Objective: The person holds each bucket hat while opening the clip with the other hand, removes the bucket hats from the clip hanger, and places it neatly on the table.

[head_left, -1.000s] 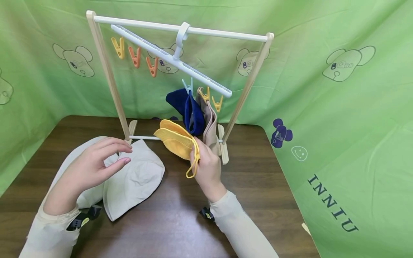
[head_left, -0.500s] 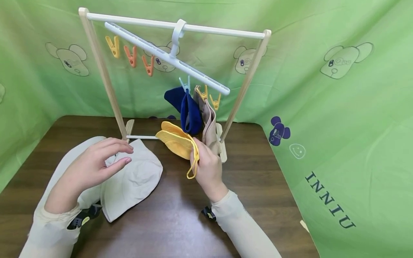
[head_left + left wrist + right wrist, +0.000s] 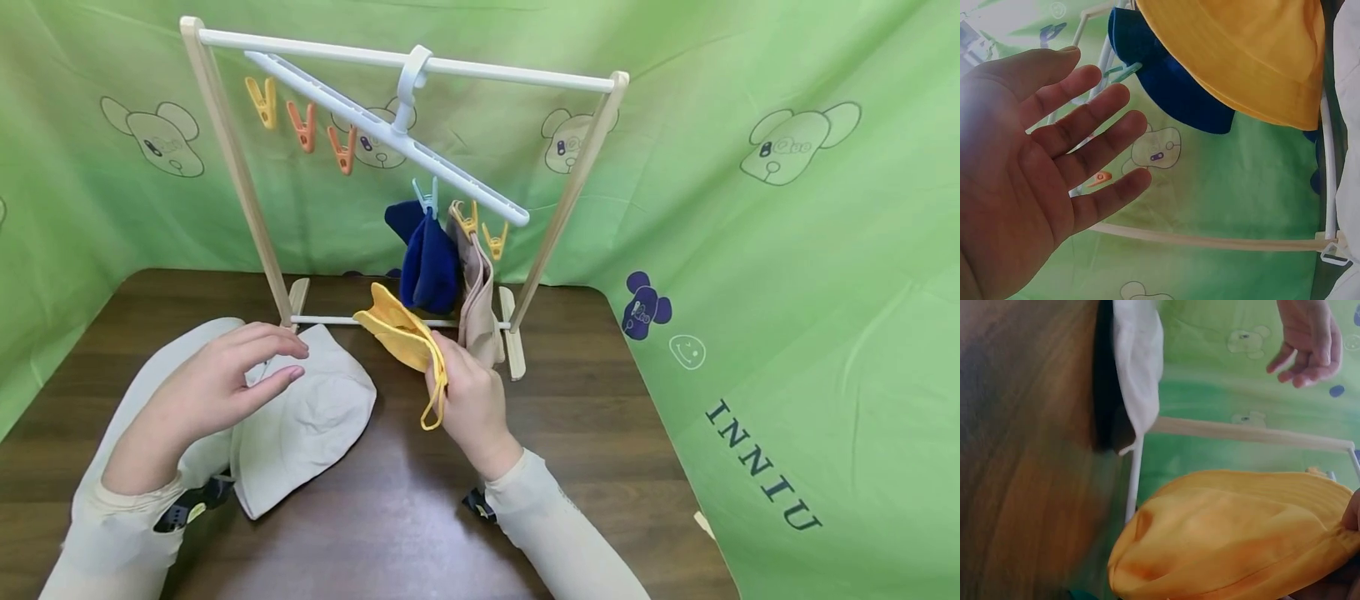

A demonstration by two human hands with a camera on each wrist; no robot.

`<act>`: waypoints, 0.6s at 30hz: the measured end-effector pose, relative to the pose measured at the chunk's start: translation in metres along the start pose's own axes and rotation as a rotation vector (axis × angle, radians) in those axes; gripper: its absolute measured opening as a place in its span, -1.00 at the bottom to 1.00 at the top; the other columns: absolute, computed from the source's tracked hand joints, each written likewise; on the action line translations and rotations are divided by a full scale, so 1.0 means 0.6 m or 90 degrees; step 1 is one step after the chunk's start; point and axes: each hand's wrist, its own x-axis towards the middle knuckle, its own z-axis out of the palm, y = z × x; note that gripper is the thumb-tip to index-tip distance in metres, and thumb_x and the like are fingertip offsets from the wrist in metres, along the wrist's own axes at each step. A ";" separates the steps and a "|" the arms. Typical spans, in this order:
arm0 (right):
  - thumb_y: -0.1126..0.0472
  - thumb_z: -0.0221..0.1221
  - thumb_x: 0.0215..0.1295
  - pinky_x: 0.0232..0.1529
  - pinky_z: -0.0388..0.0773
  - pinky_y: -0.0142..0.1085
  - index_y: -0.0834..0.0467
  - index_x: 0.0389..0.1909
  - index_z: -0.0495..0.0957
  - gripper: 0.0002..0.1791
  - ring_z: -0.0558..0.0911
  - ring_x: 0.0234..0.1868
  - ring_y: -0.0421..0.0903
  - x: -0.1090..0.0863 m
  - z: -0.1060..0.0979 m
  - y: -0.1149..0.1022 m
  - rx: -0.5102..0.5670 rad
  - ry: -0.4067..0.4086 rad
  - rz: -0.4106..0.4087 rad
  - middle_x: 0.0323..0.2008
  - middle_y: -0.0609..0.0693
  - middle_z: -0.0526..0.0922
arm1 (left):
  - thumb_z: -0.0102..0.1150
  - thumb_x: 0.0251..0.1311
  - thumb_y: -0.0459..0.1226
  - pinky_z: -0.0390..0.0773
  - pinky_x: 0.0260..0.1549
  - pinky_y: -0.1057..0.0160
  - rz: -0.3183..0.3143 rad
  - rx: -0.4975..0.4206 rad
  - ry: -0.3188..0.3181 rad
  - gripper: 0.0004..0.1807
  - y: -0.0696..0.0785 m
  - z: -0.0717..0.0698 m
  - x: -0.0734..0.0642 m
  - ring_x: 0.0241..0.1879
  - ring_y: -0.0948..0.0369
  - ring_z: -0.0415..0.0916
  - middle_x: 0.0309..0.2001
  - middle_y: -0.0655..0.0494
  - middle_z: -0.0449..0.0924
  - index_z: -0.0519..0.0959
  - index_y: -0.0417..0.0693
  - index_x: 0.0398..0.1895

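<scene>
In the head view my right hand (image 3: 476, 396) grips a yellow bucket hat (image 3: 397, 333) by its brim, with a thin yellow cord hanging beside the fingers. The hat is folded nearly flat and tilted, its crown toward the rack. My left hand (image 3: 217, 400) hovers over the pale hats, fingers relaxed and holding nothing; the left wrist view shows its bare palm. Just behind the yellow hat, a dark blue hat (image 3: 431, 267) hangs from a light blue clip (image 3: 425, 198). To its right a beige hat (image 3: 477, 300) hangs from a yellow clip (image 3: 467, 220).
A white hanger (image 3: 390, 136) hooks over the bar of a wooden rack (image 3: 240, 175). Unused clips, such as an orange one (image 3: 302, 127), dangle at left; another yellow clip (image 3: 495, 242) hangs at right. A cream hat (image 3: 315, 408) lies on the brown table (image 3: 600, 467).
My right hand has shifted slightly left with the yellow hat, whose folded sides look narrower now. The blue hat has turned on its clip. My left hand keeps its pose. The head view shifted a little.
</scene>
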 end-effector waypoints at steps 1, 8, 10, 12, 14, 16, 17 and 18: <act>0.27 0.21 0.25 -0.28 0.72 -0.16 0.25 0.12 0.62 -0.59 0.79 -0.14 -0.02 -0.001 0.001 -0.002 -0.003 -0.005 -0.011 -0.08 0.06 0.78 | 0.45 -0.01 -0.48 0.29 0.17 0.58 0.000 0.001 0.002 -0.62 0.000 -0.001 -0.001 -0.01 0.16 0.61 -0.08 0.17 0.70 0.69 -0.02 -0.09; 0.26 0.14 0.27 -0.15 0.72 -0.22 0.26 0.15 0.59 -0.58 0.79 -0.10 -0.03 -0.007 0.003 -0.009 -0.036 -0.060 -0.117 -0.02 0.07 0.77 | 0.39 -0.01 -0.52 0.32 0.14 0.57 0.014 -0.008 0.021 -0.61 -0.005 -0.011 -0.002 -0.06 0.22 0.59 -0.08 0.16 0.70 0.69 -0.04 -0.09; 0.24 0.14 0.27 -0.16 0.72 -0.23 0.26 0.14 0.59 -0.57 0.79 -0.11 -0.03 -0.009 0.003 -0.010 -0.048 -0.080 -0.145 -0.02 0.07 0.76 | 0.38 0.00 -0.52 0.34 0.11 0.55 0.017 -0.008 0.023 -0.61 -0.006 -0.013 -0.002 -0.07 0.26 0.57 -0.08 0.18 0.70 0.69 -0.02 -0.09; 0.22 0.17 0.25 -0.16 0.72 -0.24 0.26 0.14 0.59 -0.56 0.78 -0.09 -0.05 -0.011 0.003 -0.011 -0.056 -0.103 -0.168 -0.03 0.07 0.77 | 0.38 0.01 -0.51 0.36 0.07 0.53 0.021 -0.006 0.025 -0.61 -0.006 -0.015 -0.003 -0.11 0.30 0.55 -0.09 0.20 0.70 0.69 0.00 -0.09; 0.20 0.22 0.23 -0.13 0.71 -0.25 0.24 0.14 0.59 -0.55 0.77 -0.07 -0.07 -0.013 0.005 -0.012 -0.061 -0.127 -0.189 -0.03 0.06 0.77 | 0.38 0.01 -0.50 0.37 0.03 0.51 0.023 -0.003 0.026 -0.62 -0.007 -0.015 -0.004 -0.14 0.33 0.54 -0.10 0.21 0.70 0.69 0.01 -0.08; 0.19 0.26 0.20 -0.06 0.70 -0.25 0.23 0.14 0.60 -0.54 0.76 -0.02 -0.09 -0.016 0.007 -0.015 -0.062 -0.154 -0.205 -0.01 0.04 0.76 | 0.38 0.03 -0.49 0.40 -0.02 0.49 0.027 0.000 0.028 -0.63 -0.008 -0.016 -0.006 -0.17 0.36 0.52 -0.12 0.21 0.70 0.70 0.00 -0.07; 0.19 0.28 0.18 -0.04 0.69 -0.25 0.22 0.13 0.60 -0.53 0.76 0.00 -0.10 -0.017 0.009 -0.016 -0.061 -0.167 -0.212 -0.01 0.04 0.76 | 0.38 0.04 -0.48 0.41 -0.05 0.47 0.029 0.002 0.029 -0.63 -0.008 -0.017 -0.006 -0.19 0.37 0.52 -0.12 0.20 0.70 0.70 0.00 -0.07; 0.18 0.30 0.17 -0.01 0.69 -0.25 0.21 0.13 0.60 -0.52 0.76 0.01 -0.10 -0.017 0.010 -0.018 -0.061 -0.178 -0.218 0.00 0.04 0.76 | 0.38 0.04 -0.48 0.42 -0.08 0.46 0.030 0.003 0.030 -0.64 -0.009 -0.018 -0.007 -0.19 0.37 0.52 -0.12 0.20 0.70 0.70 -0.01 -0.07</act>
